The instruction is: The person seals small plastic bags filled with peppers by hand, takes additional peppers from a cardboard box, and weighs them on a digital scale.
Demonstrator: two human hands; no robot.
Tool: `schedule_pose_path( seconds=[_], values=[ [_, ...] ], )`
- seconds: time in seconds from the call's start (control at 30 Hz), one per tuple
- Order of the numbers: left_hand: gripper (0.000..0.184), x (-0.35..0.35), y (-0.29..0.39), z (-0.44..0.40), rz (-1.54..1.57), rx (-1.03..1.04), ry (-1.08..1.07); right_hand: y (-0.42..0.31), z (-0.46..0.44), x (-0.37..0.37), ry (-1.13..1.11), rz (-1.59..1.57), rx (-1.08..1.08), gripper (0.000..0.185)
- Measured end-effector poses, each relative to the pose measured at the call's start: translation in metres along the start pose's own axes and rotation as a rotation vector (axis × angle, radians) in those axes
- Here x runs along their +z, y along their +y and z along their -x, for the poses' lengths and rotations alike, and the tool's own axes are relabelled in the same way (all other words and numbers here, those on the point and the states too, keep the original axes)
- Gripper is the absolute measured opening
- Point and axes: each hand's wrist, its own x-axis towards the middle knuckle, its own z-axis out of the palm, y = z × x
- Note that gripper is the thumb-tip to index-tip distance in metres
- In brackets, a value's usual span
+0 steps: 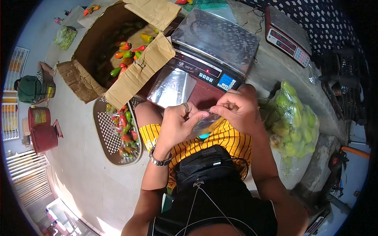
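Observation:
My left hand [179, 122] and my right hand [238, 108] pinch the edge of a clear plastic bag [204, 125] between thumbs and fingers, just above my lap. A ring and a metal watch are on my left hand and wrist. In front of my hands is a weighing scale [204, 65] with a metal plate and a lit display. Flat clear plastic bags [172, 87] lie on the dark red surface by the scale, left of its keypad. An open cardboard box [130, 80] with red, green and yellow peppers [125, 55] stands to the left of the scale.
A perforated basket [106, 133] with bagged peppers [126, 129] stands on the floor at left. To the right sits a large clear bag of green produce [293, 126]. A second scale [287, 39] is at the upper right. Another person [31, 86] is at far left near red containers [39, 129].

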Motion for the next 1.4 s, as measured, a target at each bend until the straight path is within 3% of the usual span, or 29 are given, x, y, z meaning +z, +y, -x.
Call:
schedule_pose_path(
  seconds=[0.27,0.4,0.5,0.6,0.7,0.8,0.9,1.0,1.1,1.4],
  values=[
    [0.018,0.014,-0.016,0.003,0.294,-0.068,0.015,0.002,-0.004,-0.002,-0.072,0.157,-0.103,0.017],
    [0.016,0.021,-0.022,0.009,0.442,-0.162,0.034,0.01,0.002,0.005,-0.075,0.105,-0.012,0.018],
    [0.019,0.016,-0.014,0.013,0.291,-0.322,0.007,0.013,0.004,0.008,-0.073,0.083,0.002,0.02],
    [0.018,0.019,-0.022,0.015,0.26,-0.291,0.016,0.014,0.004,0.007,-0.087,0.069,0.024,0.021],
    [0.023,0.042,-0.027,0.009,0.456,-0.071,0.226,0.014,0.004,0.007,-0.085,0.06,0.017,0.022],
    [0.02,0.022,-0.025,0.014,0.266,-0.163,0.073,0.016,0.005,0.006,-0.084,0.054,0.032,0.022],
    [0.016,0.016,-0.025,0.013,0.366,-0.32,0.077,0.015,0.006,0.007,-0.093,0.013,0.08,0.021],
    [0.018,0.035,-0.03,0.01,0.612,-0.16,0.197,0.018,0.008,0.008,-0.084,0.003,0.067,0.021],
    [0.017,0.019,-0.028,0.015,0.432,-0.277,0.082,0.017,0.006,0.006,-0.087,0.024,0.065,0.021],
    [0.019,0.022,-0.035,0.015,0.47,-0.269,0.1,0.023,0.008,0.011,-0.052,-0.019,0.068,0.02]
  ],
)
